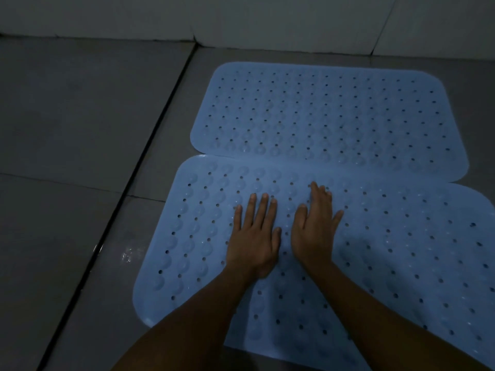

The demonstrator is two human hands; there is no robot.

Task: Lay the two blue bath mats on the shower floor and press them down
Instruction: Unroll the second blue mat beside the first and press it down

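Mats lie side by side on the grey tiled floor (pixel 80 116), close to the white wall (pixel 267 20): the far mat (pixel 334 113) sits flat nearer the wall, and the near mat (pixel 401 250) lies just in front of it, its far edge meeting or slightly overlapping the far mat's near edge along the seam; which of the two cannot be told. Both hands rest on the left-centre part of the near mat. Left hand (pixel 254 236) lies palm down, fingers (pixel 263 207) straight and slightly spread, touching the mat and grasping nothing. Right hand (pixel 313 228) lies just beside it, also palm down, fingers (pixel 321 196) extended and held closer together, pressing flat with nothing gripped. Judged step: pressing the near mat down so that its suction cups seat on the tile. To do this well, weight should go through flat palms rather than fingertips, working outward from the middle toward the rounded corners and the seam, so that air is pushed out and no ridge stays trapped. The near left corner and the right end of the near mat appear the areas most in need of attention, being farthest from the hands. A wet patch shows on the tile left of the near mat; damp tile probably helps suction, but the mat may slide if pushed sideways, so pressure is best kept straight down.
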